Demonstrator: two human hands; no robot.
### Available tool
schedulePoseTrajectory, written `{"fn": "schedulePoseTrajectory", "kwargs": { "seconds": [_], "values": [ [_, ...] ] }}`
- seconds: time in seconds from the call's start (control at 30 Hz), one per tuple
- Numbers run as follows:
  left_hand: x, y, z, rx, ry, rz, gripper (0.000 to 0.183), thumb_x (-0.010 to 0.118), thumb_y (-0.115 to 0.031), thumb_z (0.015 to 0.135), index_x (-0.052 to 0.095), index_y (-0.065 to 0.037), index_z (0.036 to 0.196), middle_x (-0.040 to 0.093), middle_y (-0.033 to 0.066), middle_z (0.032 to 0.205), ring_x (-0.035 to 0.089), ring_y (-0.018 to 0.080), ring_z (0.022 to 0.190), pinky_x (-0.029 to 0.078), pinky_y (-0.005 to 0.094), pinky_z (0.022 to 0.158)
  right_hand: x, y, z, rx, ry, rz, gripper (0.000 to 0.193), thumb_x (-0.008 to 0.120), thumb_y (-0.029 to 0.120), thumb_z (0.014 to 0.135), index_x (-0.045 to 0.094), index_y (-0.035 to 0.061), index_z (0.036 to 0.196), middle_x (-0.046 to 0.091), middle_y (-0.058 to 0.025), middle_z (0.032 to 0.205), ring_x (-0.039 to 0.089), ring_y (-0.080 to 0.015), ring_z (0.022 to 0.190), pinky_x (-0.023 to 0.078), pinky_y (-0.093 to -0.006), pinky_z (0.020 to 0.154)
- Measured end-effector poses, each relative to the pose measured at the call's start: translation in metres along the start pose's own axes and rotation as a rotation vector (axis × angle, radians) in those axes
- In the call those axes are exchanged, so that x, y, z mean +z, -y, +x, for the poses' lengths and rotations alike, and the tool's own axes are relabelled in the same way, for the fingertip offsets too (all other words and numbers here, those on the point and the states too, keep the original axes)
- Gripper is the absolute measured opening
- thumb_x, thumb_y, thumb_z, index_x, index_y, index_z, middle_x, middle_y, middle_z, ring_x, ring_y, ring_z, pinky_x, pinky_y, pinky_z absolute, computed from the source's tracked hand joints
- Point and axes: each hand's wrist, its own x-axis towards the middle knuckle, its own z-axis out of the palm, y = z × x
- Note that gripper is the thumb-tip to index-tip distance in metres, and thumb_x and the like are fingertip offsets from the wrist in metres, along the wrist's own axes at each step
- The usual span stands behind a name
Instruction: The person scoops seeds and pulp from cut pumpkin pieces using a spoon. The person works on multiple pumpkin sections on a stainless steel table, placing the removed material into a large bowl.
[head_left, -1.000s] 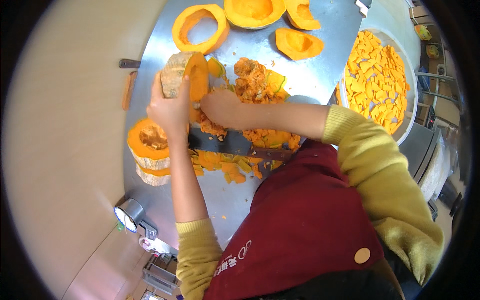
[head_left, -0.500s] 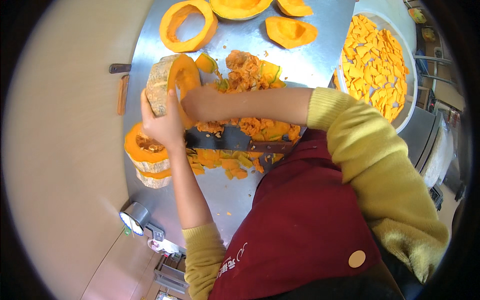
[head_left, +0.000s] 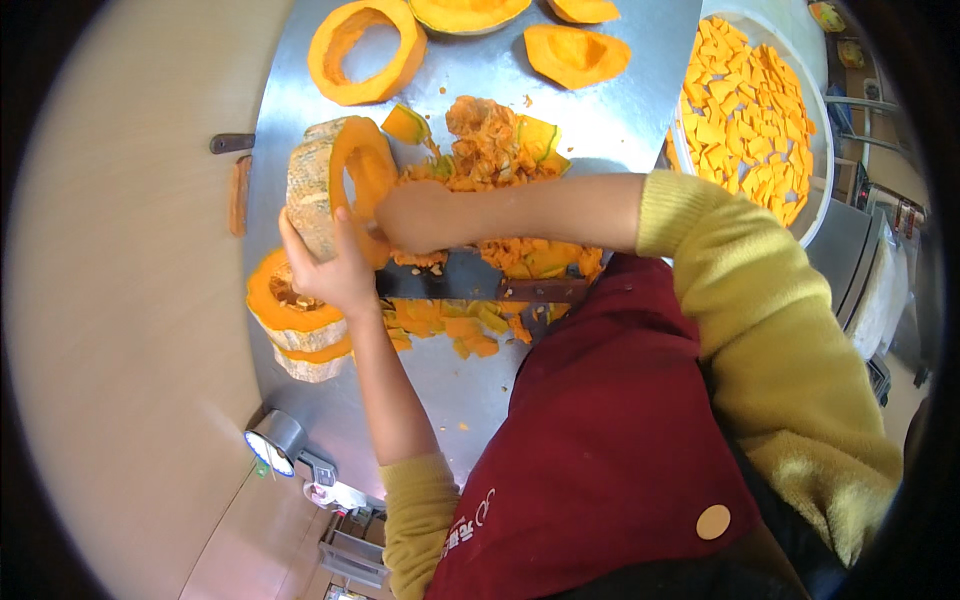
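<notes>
My left hand [head_left: 338, 270] grips the near side of a thick pumpkin ring [head_left: 312, 185] with mottled pale rind, which stands on edge with its hollow turned to the right. My right hand [head_left: 415, 215] is closed in a fist at the ring's open side; whatever its fingers hold is hidden. Stringy pumpkin pulp [head_left: 485, 135] lies heaped just beyond my right wrist, among cut rind pieces. Below both hands rests a large knife [head_left: 545, 290] with a wooden handle and a dark blade.
Two stacked pumpkin pieces [head_left: 300, 320] stand at the left, near my left wrist. A cleaned pumpkin ring [head_left: 325, 65] and cut pumpkin wedges [head_left: 578, 58] lie at the table's far end. At right is a round tub [head_left: 822, 190] of orange slices. Peel scraps [head_left: 460, 325] lie near the knife.
My right hand has drawn slightly toward me and to the right, out from the ring's hollow. The ring, still in my left hand, has shifted slightly.
</notes>
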Motion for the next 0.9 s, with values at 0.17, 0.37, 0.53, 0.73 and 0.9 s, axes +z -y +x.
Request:
{"fn": "schedulePoseTrajectory", "kwargs": {
  "seconds": [0.17,0.37,0.53,0.73,0.9],
  "values": [
    [0.001,0.005,0.001,-0.035,0.034,-0.04,0.057,0.077,-0.017,0.077,0.057,0.009,0.122,0.069,0.0182,0.097,0.065,0.0231,0.081,0.052,0.0356,0.074,-0.03,-0.006,-0.013,0.275,0.298,0.452,0.02,0.061,0.018,0.083,0.065,-0.0008,0.088,0.067,-0.0195,0.074,0.066,-0.0321,0.064,0.052,-0.042,0.054],
    [0.001,0.001,0.0,-0.094,0.06,-0.083,0.055,0.077,-0.015,0.077,0.056,0.009,0.123,0.069,0.0179,0.096,0.065,0.0215,0.08,0.052,0.0342,0.073,-0.03,-0.02,0.002,0.066,-0.178,-0.189,0.018,0.063,0.014,0.08,0.07,-0.0007,0.086,0.069,-0.0196,0.079,0.07,-0.0327,0.077,0.055,-0.0438,0.06],
    [0.003,-0.003,0.006,-0.073,0.042,-0.066,0.055,0.077,-0.013,0.076,0.056,0.008,0.123,0.069,0.0172,0.095,0.065,0.0209,0.08,0.053,0.0339,0.072,-0.001,0.0,-0.028,0.135,-0.019,0.04,0.018,0.06,0.013,0.08,0.071,-0.0011,0.083,0.066,-0.022,0.072,0.069,-0.0339,0.072,0.054,-0.0453,0.06],
    [0.007,-0.005,0.007,-0.092,0.056,-0.051,0.054,0.077,-0.014,0.077,0.057,0.007,0.123,0.069,0.0179,0.098,0.065,0.0208,0.081,0.053,0.0335,0.073,-0.034,-0.019,-0.014,0.151,-0.077,0.317,0.022,0.055,0.013,0.082,0.069,-0.0029,0.087,0.065,-0.0242,0.071,0.068,-0.0378,0.071,0.052,-0.0487,0.06],
    [0.005,-0.008,0.005,-0.067,0.058,-0.06,0.052,0.076,-0.017,0.082,0.057,0.01,0.122,0.068,0.0158,0.101,0.062,0.0183,0.085,0.052,0.032,0.077,-0.012,-0.019,-0.002,0.104,-0.219,-0.044,0.023,0.054,0.014,0.082,0.068,-0.0042,0.085,0.066,-0.0241,0.073,0.068,-0.0373,0.067,0.053,-0.0461,0.058]
  ]
}}
